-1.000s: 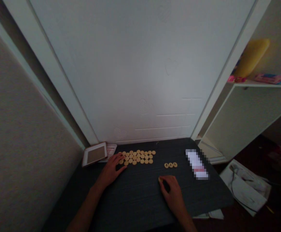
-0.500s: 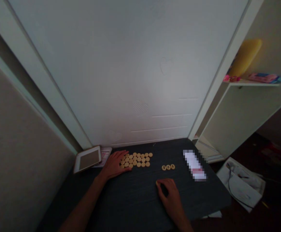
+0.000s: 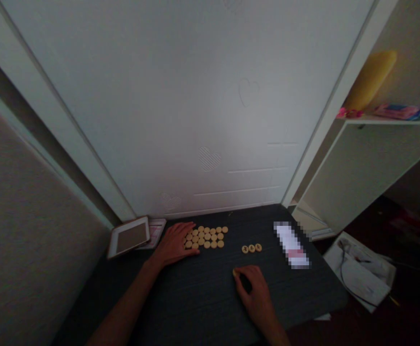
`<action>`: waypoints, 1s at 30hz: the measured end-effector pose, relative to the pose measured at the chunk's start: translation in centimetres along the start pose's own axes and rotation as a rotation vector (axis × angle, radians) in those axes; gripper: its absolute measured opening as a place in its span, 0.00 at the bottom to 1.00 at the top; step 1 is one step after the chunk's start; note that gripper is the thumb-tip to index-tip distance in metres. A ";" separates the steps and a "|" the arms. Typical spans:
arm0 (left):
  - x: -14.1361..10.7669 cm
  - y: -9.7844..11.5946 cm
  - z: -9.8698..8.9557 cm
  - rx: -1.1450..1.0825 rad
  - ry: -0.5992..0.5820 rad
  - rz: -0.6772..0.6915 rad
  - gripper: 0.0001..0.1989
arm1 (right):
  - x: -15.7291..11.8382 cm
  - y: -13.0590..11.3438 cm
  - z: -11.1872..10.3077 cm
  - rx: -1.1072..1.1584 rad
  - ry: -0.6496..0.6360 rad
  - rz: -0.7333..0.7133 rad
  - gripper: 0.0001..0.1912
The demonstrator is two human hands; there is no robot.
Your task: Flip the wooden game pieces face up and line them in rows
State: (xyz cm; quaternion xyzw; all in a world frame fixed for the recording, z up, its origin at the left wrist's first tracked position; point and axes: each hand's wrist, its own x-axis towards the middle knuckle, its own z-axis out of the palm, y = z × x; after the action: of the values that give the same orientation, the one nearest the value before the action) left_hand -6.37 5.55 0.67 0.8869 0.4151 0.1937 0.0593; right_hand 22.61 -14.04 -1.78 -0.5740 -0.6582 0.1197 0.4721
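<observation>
Round wooden Chinese chess pieces lie in neat rows on the dark table. At the left end of these rows rests my left hand, fingers spread, thumb along the front row; it covers some of the pieces. Nearer to me, my right hand is closed in a pinch, holding one Chinese chess piece by its edge between thumb and fingertips. Beyond that hand, three pieces sit side by side with dark markings facing up. The markings are too small to read.
A white-framed tablet-like object lies at the table's left, over a pink-and-white sheet. A blurred-out white item is on the right. The white panel rises behind the dark table. An open box stands on the floor.
My left hand has shifted slightly right, against the rows of pieces. My right hand keeps its pinch in nearly the same place. The camera view has tilted a little.
</observation>
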 end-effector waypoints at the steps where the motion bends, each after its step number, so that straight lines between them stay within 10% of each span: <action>1: 0.4 0.5 0.0 -0.005 0.000 0.016 0.46 | 0.0 0.0 0.0 0.000 0.006 -0.002 0.08; 30: 4.1 6.4 1.9 -0.075 -0.056 0.074 0.37 | -0.2 0.2 0.1 0.041 -0.004 0.034 0.08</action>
State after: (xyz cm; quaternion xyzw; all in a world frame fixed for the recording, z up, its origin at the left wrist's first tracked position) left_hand 1.30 4.59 1.79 0.9039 0.3726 0.1865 0.0968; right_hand 22.63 -14.11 -2.03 -0.5750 -0.6468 0.1422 0.4805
